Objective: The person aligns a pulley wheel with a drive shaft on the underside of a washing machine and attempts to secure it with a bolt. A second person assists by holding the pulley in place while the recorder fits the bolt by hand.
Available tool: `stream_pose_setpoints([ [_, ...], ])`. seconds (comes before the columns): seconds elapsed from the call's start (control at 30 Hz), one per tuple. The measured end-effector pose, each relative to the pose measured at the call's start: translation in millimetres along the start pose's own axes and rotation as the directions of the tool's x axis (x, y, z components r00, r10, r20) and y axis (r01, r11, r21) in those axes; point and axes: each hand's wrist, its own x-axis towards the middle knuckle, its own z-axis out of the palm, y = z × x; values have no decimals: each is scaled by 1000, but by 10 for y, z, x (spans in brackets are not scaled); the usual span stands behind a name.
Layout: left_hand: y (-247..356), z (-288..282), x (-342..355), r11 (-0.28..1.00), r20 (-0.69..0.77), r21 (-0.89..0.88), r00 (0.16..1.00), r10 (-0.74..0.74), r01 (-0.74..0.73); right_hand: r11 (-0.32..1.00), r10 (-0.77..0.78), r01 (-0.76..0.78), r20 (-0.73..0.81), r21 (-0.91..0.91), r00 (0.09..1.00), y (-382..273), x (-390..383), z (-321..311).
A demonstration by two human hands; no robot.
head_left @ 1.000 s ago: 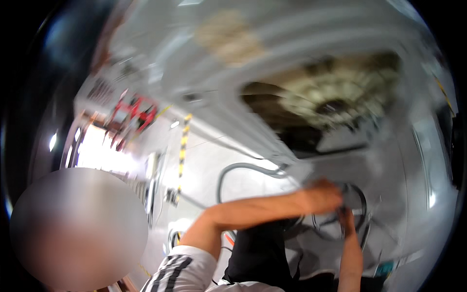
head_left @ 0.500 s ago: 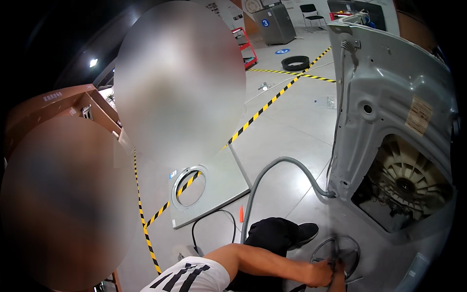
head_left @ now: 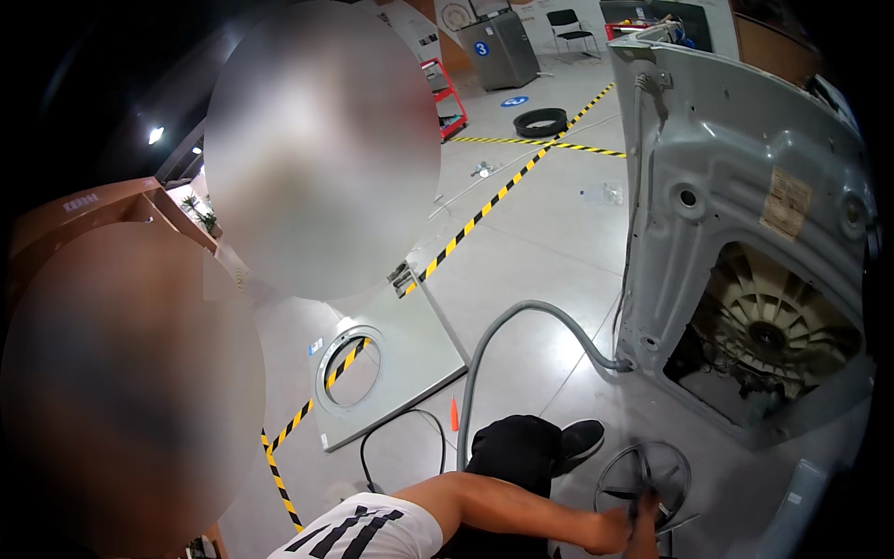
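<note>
My left hand (head_left: 610, 532) and my right hand (head_left: 643, 524) are close together at the lower right, both closed. A small dark thing shows between them, too blurred to name. Just beyond my fingers lies a dark spoked wheel (head_left: 678, 466), like a drive pulley, on the floor; whether my hands touch it I cannot tell. To the right stands a grey washing machine cabinet (head_left: 722, 154), its opening showing a pale ribbed tub (head_left: 736, 312). A grey corrugated hose (head_left: 507, 321) arches from its lower corner toward my leg.
A grey panel (head_left: 419, 349) with a round hole lies on the floor left of the hose. Near it are a black cable loop (head_left: 442, 429) and an orange pointed object (head_left: 453, 415). A black ring (head_left: 540, 122) lies farther off. Two large blurred areas hide the left side.
The view has shifted slightly, so the floor things sit a little farther left. My hands stay together near the wheel, with a small blurred movement. A metal piece now shows at the panel's far edge.
</note>
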Motion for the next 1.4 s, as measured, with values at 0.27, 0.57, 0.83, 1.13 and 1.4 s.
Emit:
stream_pose_setpoints([
  [0.27, 59, -436, -128, 992, -162, 113, 984, 69, -51, 982, -33, 43, -59, 182, 998, -322, -292, -27],
  [0.57, 102, -665, -472, 991, 12, 96, 996, 90, -91, 976, 68, -30, -172, 217, 983, -611, -588, -79],
  [0.83, 100, -597, -459, 971, 31, 171, 986, 167, -169, 932, 212, -142, -185, 333, 960, -740, -805, -300],
  [1.13, 64, -670, -447, 969, 46, 146, 980, 193, -198, 897, 191, -37, -312, 440, 931, -678, -676, -170],
  [1.4, 25, -692, -410, 970, 101, 181, 984, 145, -161, 849, 274, -96, -278, 520, 921, -807, -763, -313],
])
